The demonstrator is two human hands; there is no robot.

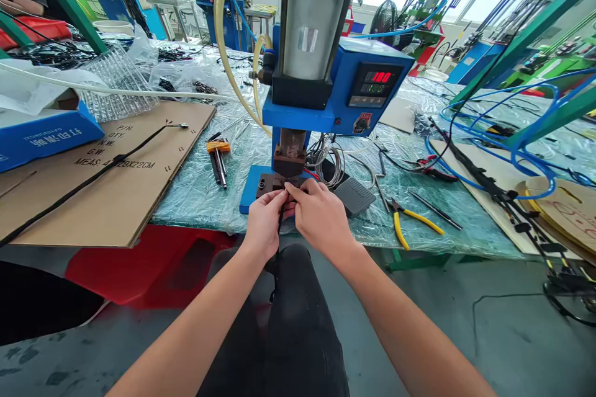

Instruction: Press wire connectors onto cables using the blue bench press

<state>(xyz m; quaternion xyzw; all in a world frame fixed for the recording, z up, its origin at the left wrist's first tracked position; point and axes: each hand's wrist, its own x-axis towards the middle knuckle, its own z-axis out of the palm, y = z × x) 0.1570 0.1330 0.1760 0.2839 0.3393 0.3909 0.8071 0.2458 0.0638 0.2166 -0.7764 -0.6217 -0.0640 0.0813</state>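
My left hand (264,221) and my right hand (319,217) meet at the front of a blue press machine (326,99). Both pinch the end of a thin black cable (279,229) that hangs down between them toward my lap. The fingertips hold the cable end against the dark die block (272,185) under the machine's brown ram (291,152). A red display (380,77) glows on the machine's control box.
A flat cardboard sheet (116,180) with another black cable lies to the left, beside a blue box (44,133). Hex keys (218,161), yellow-handled pliers (412,220), red cutters (433,167) and a grey pedal (354,195) lie on the bubble-wrapped bench. A black cable harness (507,198) and blue tubing lie at right.
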